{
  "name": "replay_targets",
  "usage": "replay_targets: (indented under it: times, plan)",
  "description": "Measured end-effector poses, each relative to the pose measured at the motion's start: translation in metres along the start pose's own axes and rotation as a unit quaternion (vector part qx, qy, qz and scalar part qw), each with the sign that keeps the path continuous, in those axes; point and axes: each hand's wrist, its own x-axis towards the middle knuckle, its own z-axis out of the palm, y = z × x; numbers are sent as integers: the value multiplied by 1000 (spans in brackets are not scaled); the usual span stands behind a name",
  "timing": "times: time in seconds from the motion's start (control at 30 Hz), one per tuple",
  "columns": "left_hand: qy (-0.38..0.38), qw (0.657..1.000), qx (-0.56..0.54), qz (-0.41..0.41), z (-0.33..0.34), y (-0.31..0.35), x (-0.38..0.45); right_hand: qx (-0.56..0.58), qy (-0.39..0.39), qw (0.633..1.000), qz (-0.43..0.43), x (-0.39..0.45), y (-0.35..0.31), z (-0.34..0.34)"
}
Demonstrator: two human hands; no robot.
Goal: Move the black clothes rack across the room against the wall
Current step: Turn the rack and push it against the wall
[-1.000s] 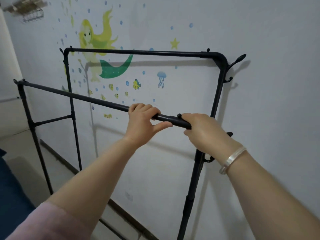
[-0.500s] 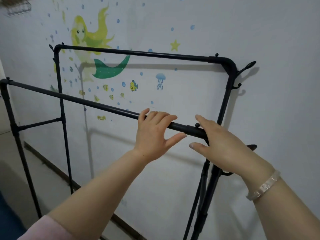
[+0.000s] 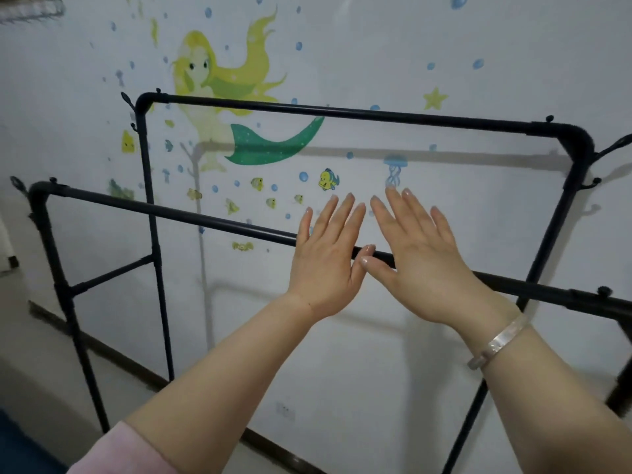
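The black clothes rack stands close along the white wall, its taller rear bar nearest the wall and its lower front bar nearest me. My left hand and my right hand hover side by side over the front bar, palms facing away, fingers spread and straight. Neither hand grips the bar; whether the palms touch it I cannot tell. The bar passes behind both hands. A pale bracelet circles my right wrist.
The wall carries a mermaid sticker with fish and bubbles. A dark baseboard runs along the floor. Hooks stick out from the rack's right corner. A wire shelf hangs at the top left.
Both hands have let go of the front bar and opened flat with fingers spread. The view has shifted, so the rack now spans more of the frame.
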Motion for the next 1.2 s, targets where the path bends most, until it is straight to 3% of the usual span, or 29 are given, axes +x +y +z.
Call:
replay_targets:
  times: [0.13,0.33,0.47,0.53,0.7,0.97,1.2]
  plan:
    - [3,997,19,-69,-18,-56,-9,-6,-40,999,14,32,-44,16]
    - [76,954,9,-290,-43,-154,-2,-16,-51,998,-40,92,-95,33]
    - [112,856,-38,-503,-70,-215,5,32,-96,993,-63,111,-118,45]
    - [115,807,-87,-573,-82,-236,4,24,-114,991,-68,109,-122,55]
    - [115,801,-154,-567,-72,-241,11,-13,-48,996,-74,103,-115,63]
    - [83,803,-188,-559,-35,-250,34,-31,-21,998,-52,116,-96,77]
    - [58,824,-126,-549,-26,-256,41,-37,-12,998,-53,125,-88,88]
